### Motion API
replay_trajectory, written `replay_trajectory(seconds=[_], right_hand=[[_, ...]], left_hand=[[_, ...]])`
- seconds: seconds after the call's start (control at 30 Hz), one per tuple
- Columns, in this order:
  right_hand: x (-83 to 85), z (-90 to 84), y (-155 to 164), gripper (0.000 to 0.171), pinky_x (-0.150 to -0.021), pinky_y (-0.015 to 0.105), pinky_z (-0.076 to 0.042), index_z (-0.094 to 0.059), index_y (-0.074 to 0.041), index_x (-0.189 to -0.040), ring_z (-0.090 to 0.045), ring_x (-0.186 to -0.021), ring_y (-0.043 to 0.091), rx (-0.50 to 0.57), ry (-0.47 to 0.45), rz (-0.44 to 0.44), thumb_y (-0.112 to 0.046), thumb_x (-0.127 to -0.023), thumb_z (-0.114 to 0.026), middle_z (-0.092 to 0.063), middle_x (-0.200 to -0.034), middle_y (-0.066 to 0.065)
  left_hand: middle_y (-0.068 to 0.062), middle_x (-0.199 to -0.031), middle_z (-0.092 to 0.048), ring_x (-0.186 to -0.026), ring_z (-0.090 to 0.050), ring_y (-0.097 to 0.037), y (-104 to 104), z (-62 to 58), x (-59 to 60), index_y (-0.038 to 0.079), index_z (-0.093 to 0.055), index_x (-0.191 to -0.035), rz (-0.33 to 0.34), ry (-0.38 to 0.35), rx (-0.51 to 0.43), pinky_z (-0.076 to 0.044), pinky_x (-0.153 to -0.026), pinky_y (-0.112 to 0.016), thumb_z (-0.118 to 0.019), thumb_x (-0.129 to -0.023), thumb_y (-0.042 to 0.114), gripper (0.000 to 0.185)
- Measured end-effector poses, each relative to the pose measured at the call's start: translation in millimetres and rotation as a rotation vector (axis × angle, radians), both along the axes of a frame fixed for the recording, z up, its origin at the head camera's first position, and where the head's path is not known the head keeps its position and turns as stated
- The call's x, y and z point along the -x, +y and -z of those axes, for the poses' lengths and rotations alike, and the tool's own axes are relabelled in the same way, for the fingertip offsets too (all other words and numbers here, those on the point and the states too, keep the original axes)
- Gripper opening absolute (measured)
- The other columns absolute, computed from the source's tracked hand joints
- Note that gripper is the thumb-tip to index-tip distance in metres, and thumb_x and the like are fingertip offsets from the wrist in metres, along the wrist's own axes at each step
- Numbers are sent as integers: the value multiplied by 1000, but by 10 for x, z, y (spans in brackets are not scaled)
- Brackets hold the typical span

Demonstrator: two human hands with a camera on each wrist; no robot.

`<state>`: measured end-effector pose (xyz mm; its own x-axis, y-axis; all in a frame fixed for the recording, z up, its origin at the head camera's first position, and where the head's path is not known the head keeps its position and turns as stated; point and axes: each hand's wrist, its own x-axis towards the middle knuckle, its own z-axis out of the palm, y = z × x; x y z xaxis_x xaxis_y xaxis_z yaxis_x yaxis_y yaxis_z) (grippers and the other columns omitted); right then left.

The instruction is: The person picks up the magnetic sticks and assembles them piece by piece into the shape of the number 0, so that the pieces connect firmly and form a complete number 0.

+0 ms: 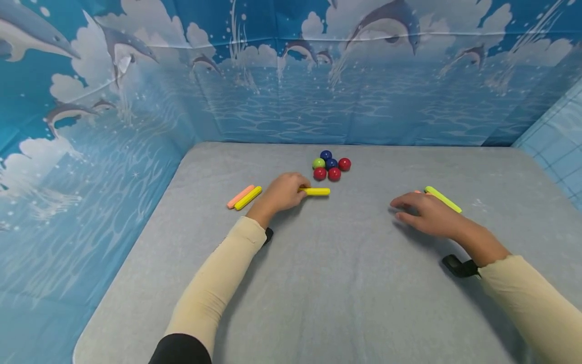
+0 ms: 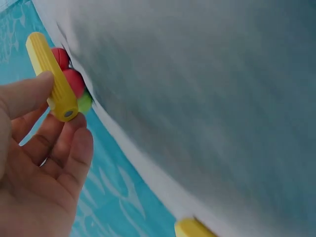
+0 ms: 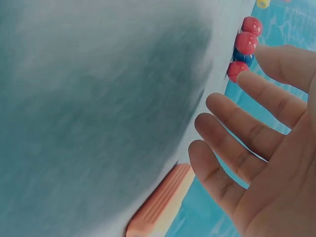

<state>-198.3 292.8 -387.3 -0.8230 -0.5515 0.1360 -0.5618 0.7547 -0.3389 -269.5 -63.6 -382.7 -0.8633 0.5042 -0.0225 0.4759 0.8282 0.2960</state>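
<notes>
From the head view, our left hand (image 1: 283, 193) sits just left of centre, its fingers curled round one end of a yellow stick (image 1: 317, 191) that lies across the grey mat (image 1: 318, 283) pointing right. Directly above the stick is a cluster of balls (image 1: 331, 165): two dark blue, three red and one green, packed together. Farther left lie a pink stick (image 1: 240, 196) and another yellow stick (image 1: 248, 197), touching side by side. At centre right our right hand (image 1: 425, 214) lies flat with straight, relaxed fingers and holds nothing; a yellow-green stick (image 1: 442, 199) shows just beyond its knuckles.

In the left wrist view, upper left of the frame, our thumb and fingertips (image 2: 74, 133) pinch the ridged yellow stick (image 2: 52, 76), with red and green balls (image 2: 73, 84) right behind it. Another yellow end pokes in at the bottom edge.

In the right wrist view, our open palm (image 3: 266, 163) fills the right side, fingers spread and apart from an orange-pink stick (image 3: 160, 203) at the lower centre. The red and blue balls (image 3: 245, 44) sit upper right.

We judge that we are at the pick-up of the yellow stick beside the balls. The next move likely calls for a firm pinch and a steady approach, so that one end meets a ball without scattering the cluster.
</notes>
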Motion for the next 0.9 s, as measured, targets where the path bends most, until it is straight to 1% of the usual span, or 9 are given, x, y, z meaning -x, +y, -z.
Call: replay_trajectory(seconds=[0.1, 0.2, 0.33, 0.47, 0.63, 0.8, 0.9], right_hand=[[32, -22, -27, 30, -90, 54, -51, -67, 1, -120, -65, -109, 35, -1, -51, 17, -9, -92, -67, -70, -118, 17], [64, -38, -48, 31, -92, 55, -51, -66, 1, -123, -64, -112, 37, -8, -91, 33, -12, -94, -65, -68, -122, 19], [111, -58, -77, 32, -91, 55, -52, -65, 1, -124, -64, -111, 37, -11, -105, 46, -13, -95, -64, -68, -122, 19], [160, -83, -109, 33, -90, 55, -52, -64, 0, -125, -64, -111, 37, -16, -111, 62, -13, -95, -63, -67, -124, 20], [237, -131, -148, 35, -91, 57, -51, -62, -1, -129, -61, -116, 39, 3, -155, 97, -14, -97, -59, -64, -129, 21], [334, -128, -194, 34, -94, 58, -49, -63, -2, -129, -60, -116, 37, 11, -177, 117, -15, -97, -60, -64, -129, 21], [390, -127, -236, 34, -96, 58, -49, -63, -2, -128, -60, -117, 36, 12, -190, 122, -16, -97, -60, -65, -129, 20]], left_hand=[[-1, -121, -69, -108, -59, -19, 126, 14, 39, 16, -70, -123, -18, -17, -29, -48, -103, -35, -63, -98, 20, 26], [-1, -118, -69, -105, -59, -18, 243, 25, 60, 17, -71, -121, -34, -23, -61, -49, -100, -34, -64, -97, 20, 26], [0, -112, -70, -101, -58, -17, 377, 33, 78, 16, -72, -116, -73, -37, -127, -51, -97, -33, -67, -95, 19, 22], [0, -109, -71, -98, -59, -16, 474, 52, 97, 16, -74, -112, -116, -50, -152, -51, -95, -31, -69, -93, 20, 20], [2, -107, -71, -97, -59, -15, 541, 66, 120, 18, -75, -108, -154, -46, -156, -52, -92, -29, -72, -91, 21, 18], [3, -101, -72, -94, -60, -13, 566, 76, 142, 18, -76, -105, -168, -67, -182, -52, -88, -28, -75, -89, 22, 16], [3, -100, -72, -94, -60, -13, 568, 90, 151, 17, -77, -104, -173, -82, -188, -52, -88, -28, -76, -88, 21, 16]])
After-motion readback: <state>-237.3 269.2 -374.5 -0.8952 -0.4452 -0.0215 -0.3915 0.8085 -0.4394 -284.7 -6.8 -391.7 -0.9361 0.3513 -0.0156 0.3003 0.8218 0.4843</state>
